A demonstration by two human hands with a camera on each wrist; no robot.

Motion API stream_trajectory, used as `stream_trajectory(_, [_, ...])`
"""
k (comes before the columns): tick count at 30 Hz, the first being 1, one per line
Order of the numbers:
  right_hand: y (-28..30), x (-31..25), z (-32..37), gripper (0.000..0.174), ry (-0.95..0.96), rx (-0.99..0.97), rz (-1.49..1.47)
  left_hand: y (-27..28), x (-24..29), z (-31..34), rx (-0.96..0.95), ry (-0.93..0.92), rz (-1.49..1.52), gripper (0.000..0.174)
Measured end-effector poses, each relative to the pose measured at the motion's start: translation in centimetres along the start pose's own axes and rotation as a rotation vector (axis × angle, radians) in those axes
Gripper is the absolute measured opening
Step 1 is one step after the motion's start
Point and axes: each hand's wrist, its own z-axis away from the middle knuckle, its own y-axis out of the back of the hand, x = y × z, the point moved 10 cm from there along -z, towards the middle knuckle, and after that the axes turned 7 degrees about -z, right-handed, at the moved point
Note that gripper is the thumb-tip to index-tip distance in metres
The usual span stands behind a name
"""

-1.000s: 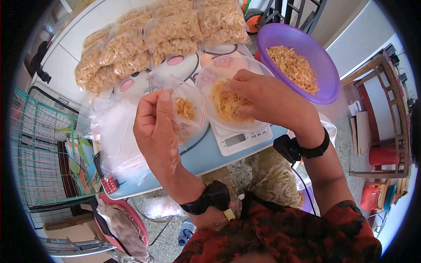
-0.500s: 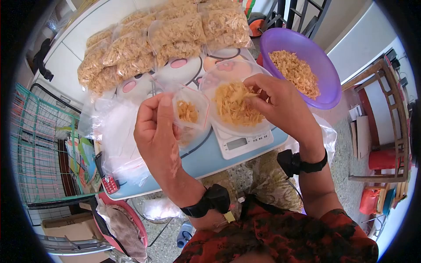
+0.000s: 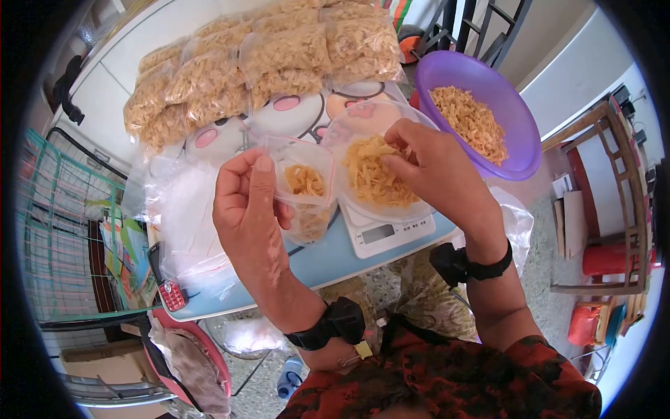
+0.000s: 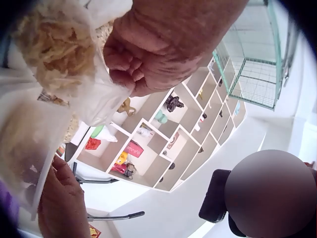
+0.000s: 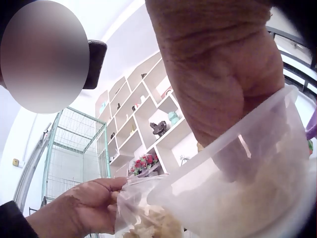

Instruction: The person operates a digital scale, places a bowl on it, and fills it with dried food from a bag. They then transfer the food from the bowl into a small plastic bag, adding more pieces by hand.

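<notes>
My left hand grips the edge of a clear zip bag between thumb and fingers, its mouth spread open. Pale yellow dried flakes lie inside the bag. To its right a translucent round bowl, part full of the same flakes, stands on a white kitchen scale. My right hand reaches over the bowl's right side, thumb and forefinger pinching flakes at the top of the heap. In the right wrist view, the right hand's fingers show dimly through the bowl's wall.
Several filled clear bags are stacked along the back of the table. A purple basin of flakes stands at the back right. Flat plastic bags lie left of the left hand, near a red phone at the table's edge.
From deep in the flakes, the right hand rose and moved right, then shifted slightly left over the heap. The left hand stays nearly in place, while the bag's mouth has widened and turned.
</notes>
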Motion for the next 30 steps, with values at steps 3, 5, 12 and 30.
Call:
stream_trajectory(3, [-0.4, -0.3, -0.2, 0.027, 0.039, -0.013, 0.061, 0.1, 0.0, -0.1, -0.017, -0.01, 0.021, 0.02])
stream_trajectory(5, [-0.7, -0.5, -0.2, 0.032, 0.055, -0.026, 0.081, 0.2, 0.0, -0.2, -0.027, -0.015, 0.029, 0.02])
stream_trajectory(12, [-1.8, -1.9, -0.1, 0.044, 0.111, -0.062, 0.207, 0.2, 0.1, -0.2, -0.048, -0.017, 0.039, 0.021])
stream_trajectory(30, [0.7, -2.4, 0.2, 0.022, 0.111, 0.111, -0.123, 0.5, 0.5, 0.0, -0.052, -0.018, 0.036, 0.021])
